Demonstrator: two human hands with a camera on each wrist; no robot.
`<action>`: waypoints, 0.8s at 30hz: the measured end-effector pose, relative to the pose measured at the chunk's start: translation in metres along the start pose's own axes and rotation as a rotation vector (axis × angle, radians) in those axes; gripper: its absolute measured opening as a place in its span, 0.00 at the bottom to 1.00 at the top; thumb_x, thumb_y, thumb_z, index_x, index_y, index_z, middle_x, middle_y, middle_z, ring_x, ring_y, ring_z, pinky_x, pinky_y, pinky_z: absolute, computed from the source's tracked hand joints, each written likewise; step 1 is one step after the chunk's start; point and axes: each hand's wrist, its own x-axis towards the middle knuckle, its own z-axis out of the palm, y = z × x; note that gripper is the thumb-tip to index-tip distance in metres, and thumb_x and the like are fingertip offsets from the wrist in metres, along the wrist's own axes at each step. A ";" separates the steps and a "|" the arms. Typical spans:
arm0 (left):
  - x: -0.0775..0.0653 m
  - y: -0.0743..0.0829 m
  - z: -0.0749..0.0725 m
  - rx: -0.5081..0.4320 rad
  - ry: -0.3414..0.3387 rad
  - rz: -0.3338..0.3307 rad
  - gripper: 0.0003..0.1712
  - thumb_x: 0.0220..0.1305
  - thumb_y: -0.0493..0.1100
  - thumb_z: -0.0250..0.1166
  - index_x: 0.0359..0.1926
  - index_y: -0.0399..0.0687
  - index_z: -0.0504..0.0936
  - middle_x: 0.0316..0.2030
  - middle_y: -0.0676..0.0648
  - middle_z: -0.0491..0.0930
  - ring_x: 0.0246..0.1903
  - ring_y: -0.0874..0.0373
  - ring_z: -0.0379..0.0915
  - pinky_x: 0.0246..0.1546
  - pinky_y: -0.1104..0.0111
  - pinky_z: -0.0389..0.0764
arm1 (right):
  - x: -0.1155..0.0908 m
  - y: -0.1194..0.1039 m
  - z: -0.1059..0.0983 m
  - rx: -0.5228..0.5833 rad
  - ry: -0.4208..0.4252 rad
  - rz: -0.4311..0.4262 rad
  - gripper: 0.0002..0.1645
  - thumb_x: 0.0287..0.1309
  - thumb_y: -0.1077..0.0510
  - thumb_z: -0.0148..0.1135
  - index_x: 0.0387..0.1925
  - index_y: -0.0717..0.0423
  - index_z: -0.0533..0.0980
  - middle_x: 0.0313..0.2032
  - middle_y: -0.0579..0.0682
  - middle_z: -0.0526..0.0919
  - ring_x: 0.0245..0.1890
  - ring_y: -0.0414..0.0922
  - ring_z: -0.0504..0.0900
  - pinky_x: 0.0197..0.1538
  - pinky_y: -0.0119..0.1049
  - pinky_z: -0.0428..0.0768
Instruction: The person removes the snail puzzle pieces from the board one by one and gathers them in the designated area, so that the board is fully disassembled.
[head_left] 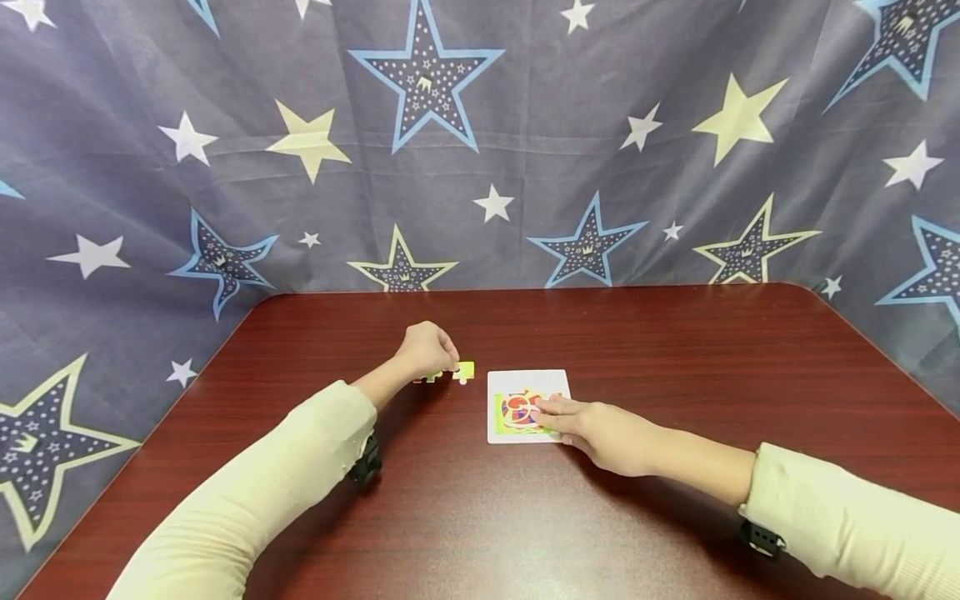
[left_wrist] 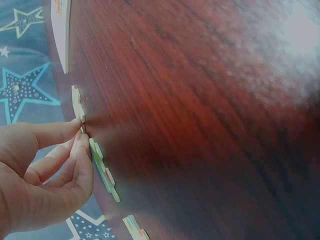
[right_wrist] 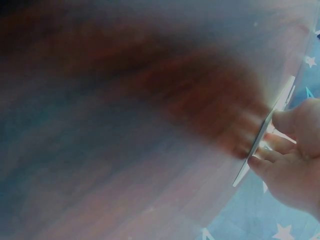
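My left hand (head_left: 429,348) is at the left of the white puzzle board, its thumb and fingertips pinching the edge of a yellow-green jigsaw piece (head_left: 466,370). The left wrist view shows that piece (left_wrist: 77,102) low at the tabletop, beyond the fingertips. Close under the same hand lies another green jigsaw piece (left_wrist: 102,170), partly hidden in the head view. My right hand (head_left: 611,435) rests with extended fingers on the right part of the puzzle board (head_left: 525,381). Red, purple and green pieces (head_left: 517,412) sit in the board's lower part, partly covered by those fingers.
One more jigsaw piece (left_wrist: 134,229) shows at the bottom of the left wrist view. The dark red wooden table (head_left: 480,517) reaches back to a grey curtain (head_left: 525,167) with stars. Light glares on the near tabletop.
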 end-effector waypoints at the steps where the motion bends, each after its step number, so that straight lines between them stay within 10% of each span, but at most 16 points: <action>1: 0.000 0.000 0.000 -0.006 -0.001 -0.003 0.04 0.48 0.38 0.72 0.27 0.42 0.88 0.22 0.47 0.86 0.33 0.55 0.76 0.34 0.71 0.74 | 0.000 0.000 0.000 0.000 0.000 -0.002 0.24 0.64 0.65 0.56 0.62 0.60 0.72 0.64 0.58 0.73 0.65 0.54 0.72 0.61 0.46 0.74; 11: -0.002 0.010 0.001 -0.047 0.020 0.051 0.06 0.50 0.40 0.72 0.30 0.43 0.87 0.27 0.46 0.87 0.25 0.59 0.76 0.30 0.72 0.74 | 0.002 0.000 -0.002 -0.017 0.009 -0.010 0.24 0.62 0.64 0.58 0.61 0.60 0.73 0.62 0.58 0.75 0.63 0.54 0.75 0.60 0.46 0.76; 24: -0.029 0.038 0.025 0.015 -0.190 0.457 0.05 0.53 0.38 0.71 0.33 0.43 0.87 0.30 0.48 0.87 0.31 0.62 0.82 0.33 0.77 0.79 | 0.002 -0.001 -0.001 -0.023 0.014 -0.013 0.24 0.63 0.64 0.57 0.61 0.60 0.73 0.61 0.58 0.76 0.62 0.55 0.75 0.60 0.47 0.75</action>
